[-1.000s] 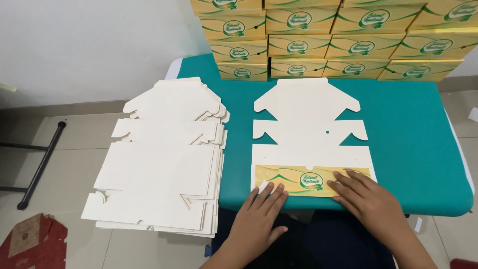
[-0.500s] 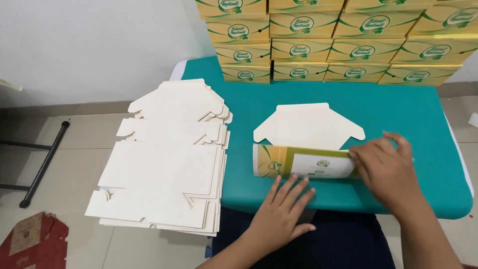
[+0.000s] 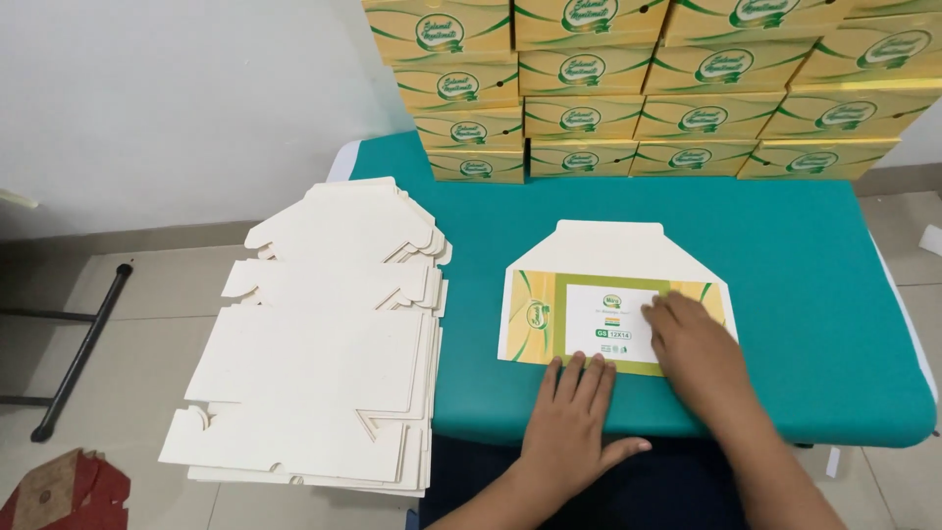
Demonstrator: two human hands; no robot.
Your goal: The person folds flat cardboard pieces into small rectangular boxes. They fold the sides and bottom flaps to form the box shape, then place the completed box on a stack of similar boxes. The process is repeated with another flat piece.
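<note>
- On the teal table [image 3: 785,294], which fills the right side of the view, everything else sits or leans.
- At the table's far edge stands a wall of finished boxes [image 3: 648,88], yellow with green swooshes and a round green emblem on each front, stacked in rows.
- Overhanging the table's left edge lies a tall stack of flat box blanks [image 3: 324,334], plain cream side up, with notched flaps.
- Near the table's front edge lies the folded box blank [image 3: 589,294]: a cream flap points toward the box wall, and the folded-over panel shows yellow and green print around a white rectangular label.
- Pressing flat on that panel's right part is the right hand [image 3: 692,353], fingers spread and gripping nothing.
- At the panel's near edge rests the left hand [image 3: 574,412], palm down, fingertips on the fold, close beside the right hand but not touching it.
</note>
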